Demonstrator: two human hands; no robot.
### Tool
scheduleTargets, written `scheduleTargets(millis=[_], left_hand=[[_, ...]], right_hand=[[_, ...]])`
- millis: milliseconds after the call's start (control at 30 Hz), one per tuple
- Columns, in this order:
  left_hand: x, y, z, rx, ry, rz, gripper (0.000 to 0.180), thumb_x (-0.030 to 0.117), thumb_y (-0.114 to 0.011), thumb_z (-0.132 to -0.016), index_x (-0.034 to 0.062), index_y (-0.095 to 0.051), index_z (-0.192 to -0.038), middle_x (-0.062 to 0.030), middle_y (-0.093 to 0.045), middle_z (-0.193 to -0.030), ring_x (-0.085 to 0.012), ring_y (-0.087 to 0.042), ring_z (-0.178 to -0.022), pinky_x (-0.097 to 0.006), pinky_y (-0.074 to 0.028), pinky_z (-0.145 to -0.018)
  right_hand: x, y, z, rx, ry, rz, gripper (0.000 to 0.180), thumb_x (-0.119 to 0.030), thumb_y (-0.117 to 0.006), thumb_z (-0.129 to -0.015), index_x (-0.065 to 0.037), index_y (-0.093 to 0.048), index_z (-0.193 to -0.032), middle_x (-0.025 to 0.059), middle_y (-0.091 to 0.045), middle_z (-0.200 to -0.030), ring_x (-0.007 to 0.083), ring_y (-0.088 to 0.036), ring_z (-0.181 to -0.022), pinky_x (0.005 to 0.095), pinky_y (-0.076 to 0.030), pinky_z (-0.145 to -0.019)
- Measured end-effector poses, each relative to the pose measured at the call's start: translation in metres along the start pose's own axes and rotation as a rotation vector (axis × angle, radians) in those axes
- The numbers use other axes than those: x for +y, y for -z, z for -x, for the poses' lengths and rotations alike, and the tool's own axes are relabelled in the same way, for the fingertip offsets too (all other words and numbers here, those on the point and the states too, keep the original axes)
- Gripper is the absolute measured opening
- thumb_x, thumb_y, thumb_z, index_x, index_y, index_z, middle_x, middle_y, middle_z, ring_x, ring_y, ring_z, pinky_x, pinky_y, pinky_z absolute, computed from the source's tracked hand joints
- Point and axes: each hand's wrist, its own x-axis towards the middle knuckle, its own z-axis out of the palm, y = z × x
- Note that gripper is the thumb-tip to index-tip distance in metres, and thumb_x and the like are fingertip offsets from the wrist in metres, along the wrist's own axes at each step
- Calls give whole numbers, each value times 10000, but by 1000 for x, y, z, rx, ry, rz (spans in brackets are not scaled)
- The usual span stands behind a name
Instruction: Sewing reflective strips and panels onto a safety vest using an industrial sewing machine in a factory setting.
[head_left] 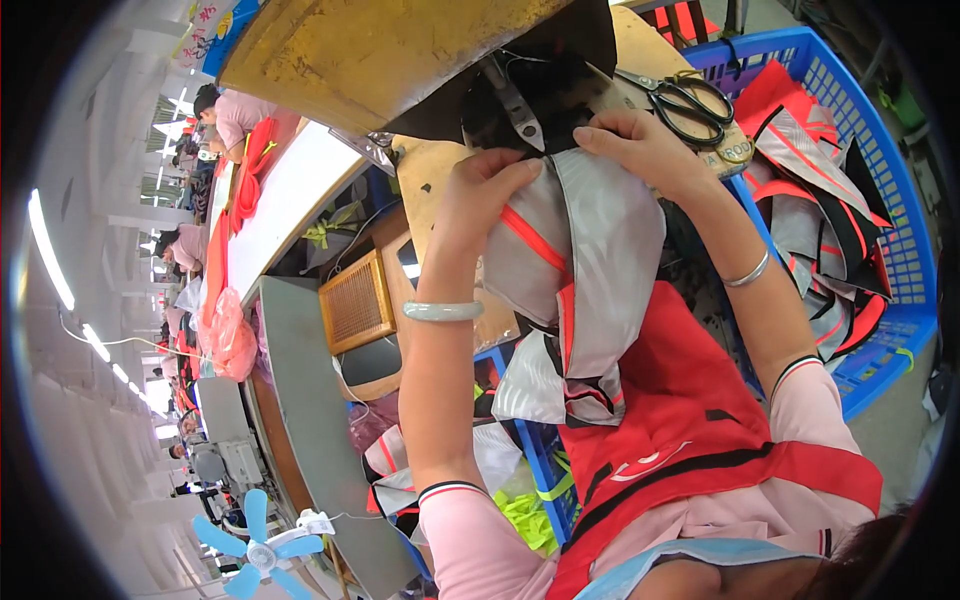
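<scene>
A grey fabric piece (615,240) with orange-red and black strips hangs from both hands under a sewing machine (390,65), whose worn yellow head fills the top of the view. My left hand (490,190) pinches the fabric's upper left edge between thumb and fingers. At the upper right edge my right hand (645,150) grips the same cloth with fingers bent. Between them, the metal presser foot (522,122) stands just above the fabric's top edge. Whether it touches the cloth I cannot tell. The lower end of the fabric drapes over my red apron (660,390).
Black-handled scissors (690,108) lie on the table's right side. A blue plastic basket (905,250) of similar cut pieces stands at right. More fabric and a blue crate (545,470) are below left. Farther left are a wooden-framed panel (357,302), a fan (262,553) and several people.
</scene>
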Motion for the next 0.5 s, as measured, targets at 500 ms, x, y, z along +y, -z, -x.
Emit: scheduleTargets(millis=[500], left_hand=[[-9,20,9,-54,-11,135,313,152,-703,-835,-59,-630,-1055,-27,-639,-871,-77,-561,-767,-225,-459,-688]], right_hand=[[9,30,13,34,-19,62,319,-324,-590,-913,-31,-596,-789,-69,-482,-688,32,-408,-651,234,-343,-560]])
